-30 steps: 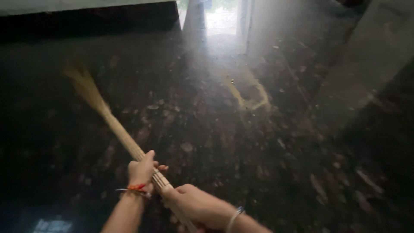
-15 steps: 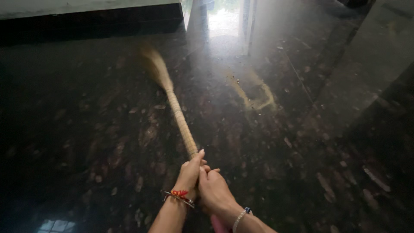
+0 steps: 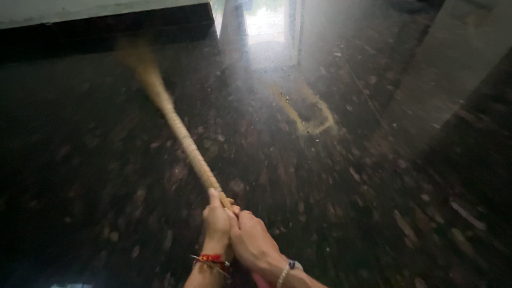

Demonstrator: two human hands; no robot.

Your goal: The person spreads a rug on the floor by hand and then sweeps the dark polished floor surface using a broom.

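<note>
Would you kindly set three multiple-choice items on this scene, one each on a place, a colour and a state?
1. Where does the broom head point?
A. upper left
B. lower right
C. straight right

2. What colour is the floor?
A. white
B. dark speckled brown
C. green

3. How is the broom held?
A. left hand alone
B. lying loose
C. both hands together

Answers:
1 A, the blurred bristles lie near the wall at upper left.
2 B, the glossy stone is dark with pale flecks.
3 C, the left hand and right hand clasp the handle side by side.
</note>
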